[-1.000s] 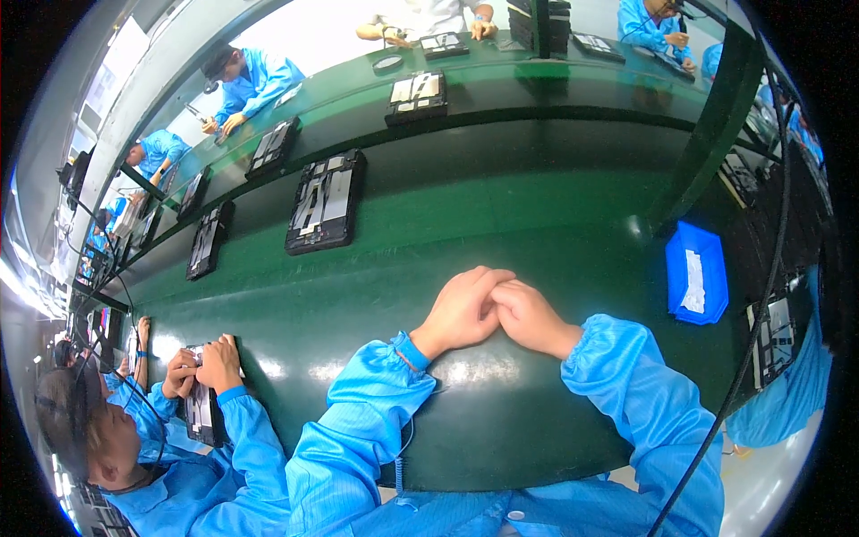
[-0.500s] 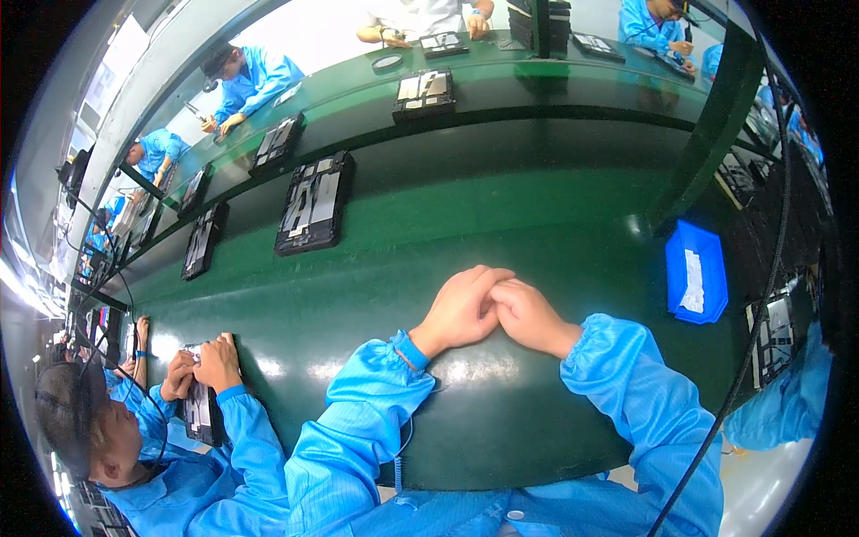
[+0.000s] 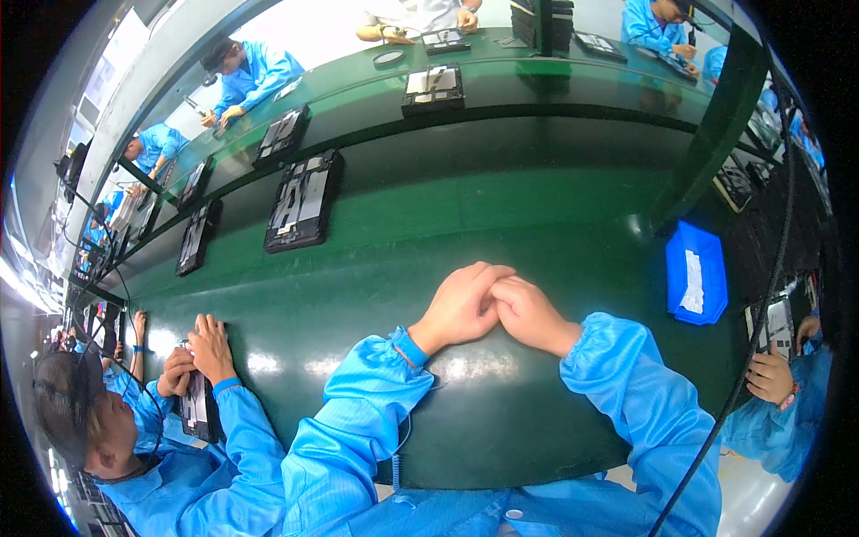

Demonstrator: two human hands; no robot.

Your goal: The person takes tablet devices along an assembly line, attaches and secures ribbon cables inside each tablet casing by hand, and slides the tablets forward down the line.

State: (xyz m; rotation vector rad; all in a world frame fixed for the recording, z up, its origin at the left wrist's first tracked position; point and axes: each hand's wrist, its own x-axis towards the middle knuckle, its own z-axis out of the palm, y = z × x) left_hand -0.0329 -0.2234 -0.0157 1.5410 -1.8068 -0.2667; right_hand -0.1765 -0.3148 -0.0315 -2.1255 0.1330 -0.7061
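My left hand (image 3: 461,304) and my right hand (image 3: 530,313) rest together above the green table (image 3: 501,407), folded against each other at the fingertips. The fingers of both are bent and closed, and I see no object in them. Part of the right hand's fingers is hidden behind the left. A blue band (image 3: 410,347) circles my left wrist, with a coiled blue cord (image 3: 395,470) hanging below that sleeve. Nearest on the belt lies a flat tablet-like device (image 3: 304,201) with its insides exposed, set in a black frame.
On the right stands a blue bin (image 3: 696,273) holding a white paper. Similar devices (image 3: 199,237) line the belt, and another (image 3: 433,89) lies on the upper shelf. A co-worker (image 3: 98,421) handles a device at left; another co-worker's hand (image 3: 771,376) is at right. A black cable (image 3: 747,358) hangs down.
My hands stay folded. The near devices have slid left, while the upper-shelf one has shifted right. A co-worker's hands have appeared at the right, and the left co-worker's fingers have stretched out.
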